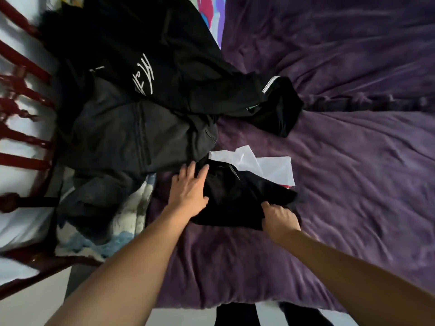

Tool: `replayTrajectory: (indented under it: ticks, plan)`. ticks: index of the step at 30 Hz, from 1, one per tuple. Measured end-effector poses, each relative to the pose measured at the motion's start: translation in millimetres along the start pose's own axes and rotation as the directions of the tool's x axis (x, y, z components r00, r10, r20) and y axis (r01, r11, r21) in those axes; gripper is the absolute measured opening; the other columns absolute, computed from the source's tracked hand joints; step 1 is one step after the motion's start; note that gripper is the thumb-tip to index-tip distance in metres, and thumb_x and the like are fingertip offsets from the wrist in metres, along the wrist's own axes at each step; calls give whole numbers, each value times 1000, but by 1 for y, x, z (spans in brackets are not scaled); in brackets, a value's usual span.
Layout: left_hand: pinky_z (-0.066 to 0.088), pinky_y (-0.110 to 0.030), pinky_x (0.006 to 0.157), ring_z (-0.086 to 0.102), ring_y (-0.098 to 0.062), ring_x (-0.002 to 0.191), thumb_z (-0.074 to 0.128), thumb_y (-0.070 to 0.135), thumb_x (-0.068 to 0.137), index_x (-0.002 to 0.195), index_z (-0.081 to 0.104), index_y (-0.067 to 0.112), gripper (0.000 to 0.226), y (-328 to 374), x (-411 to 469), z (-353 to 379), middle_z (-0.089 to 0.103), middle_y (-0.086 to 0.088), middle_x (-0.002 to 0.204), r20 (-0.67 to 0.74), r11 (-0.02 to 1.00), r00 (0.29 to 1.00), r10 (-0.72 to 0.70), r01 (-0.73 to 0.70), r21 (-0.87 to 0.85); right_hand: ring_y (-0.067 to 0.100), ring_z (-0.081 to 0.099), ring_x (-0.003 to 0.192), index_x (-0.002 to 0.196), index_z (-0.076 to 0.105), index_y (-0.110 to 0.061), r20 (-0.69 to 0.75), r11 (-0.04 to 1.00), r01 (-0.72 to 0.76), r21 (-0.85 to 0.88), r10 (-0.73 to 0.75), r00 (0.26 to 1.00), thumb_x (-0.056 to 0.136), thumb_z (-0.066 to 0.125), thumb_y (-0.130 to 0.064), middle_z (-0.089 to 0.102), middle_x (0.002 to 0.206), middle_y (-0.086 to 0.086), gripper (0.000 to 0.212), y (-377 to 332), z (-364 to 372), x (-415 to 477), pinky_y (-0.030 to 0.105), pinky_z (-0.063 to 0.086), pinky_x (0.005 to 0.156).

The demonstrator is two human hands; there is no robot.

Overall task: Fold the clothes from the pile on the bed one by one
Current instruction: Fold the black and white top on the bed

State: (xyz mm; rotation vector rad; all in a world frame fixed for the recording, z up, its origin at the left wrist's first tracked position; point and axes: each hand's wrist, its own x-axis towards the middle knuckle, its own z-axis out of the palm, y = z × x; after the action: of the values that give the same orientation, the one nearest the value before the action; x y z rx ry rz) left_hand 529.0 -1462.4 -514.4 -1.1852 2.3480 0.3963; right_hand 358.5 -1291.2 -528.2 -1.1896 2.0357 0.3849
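The black garment (235, 196) being folded lies on the purple bed cover (353, 172), near the person and just right of the pile (141, 90) of dark clothes. Its long axis runs roughly left to right, and it sits directly between the two hands. The left hand (188, 191) rests flat on its left part, fingers (191, 169) straight and spread, pinning the cloth down rather than holding it. The right hand (280, 217) is at the near right edge, its fingers curled into the cloth and gripping a bunch of it. A white garment (270, 165) lies partly under the far right side of the black one.

The free cloth therefore lies to the left of and beyond the right hand, with the left hand as the anchor. The next fold probably carries the gripped right edge over toward the pinned left side. The right hand is better placed for that; the left need only hold flat.
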Motion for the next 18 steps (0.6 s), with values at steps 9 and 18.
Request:
replayTrajectory:
  ticks: [9,18]
  plan:
    - [45,-34,85,56,-29,108,73,33,76,102,61,12,36,-2,-10,-16,58,-10,114,141,952,988,-67,105,-289,39,55,74,65,38,-15,-358,871,-9,492,212,909,89,50,-15,55,76,9,27,45,-29,-56,39,38,62]
    - [36,-24,62,54,-20,71,70,11,73,81,50,10,22,32,-96,-140,55,4,70,-304,758,952,-30,-177,-627,33,53,64,66,48,-9,-494,761,108,640,300,816,87,53,-15,55,61,6,22,72,-79,-134,40,42,60]
